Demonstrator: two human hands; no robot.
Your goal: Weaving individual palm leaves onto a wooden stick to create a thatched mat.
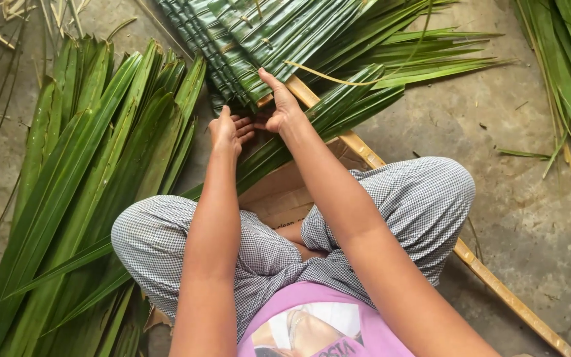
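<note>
At the top centre of the frame a stitched panel of folded palm leaves point(252, 46) is already built along a bamboo slat point(365, 155), where the right hand point(280, 109), fingers extended, and the curled left hand point(229, 132) press another leaf point(338, 109), while a pile of loose leaves point(87, 185) lies unused at left.

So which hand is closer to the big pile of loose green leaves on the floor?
The left hand. It sits right beside the pile of loose leaves, almost at its edge. The right hand is farther off, pressing on the stitched leaf panel by the bamboo stick.
</note>
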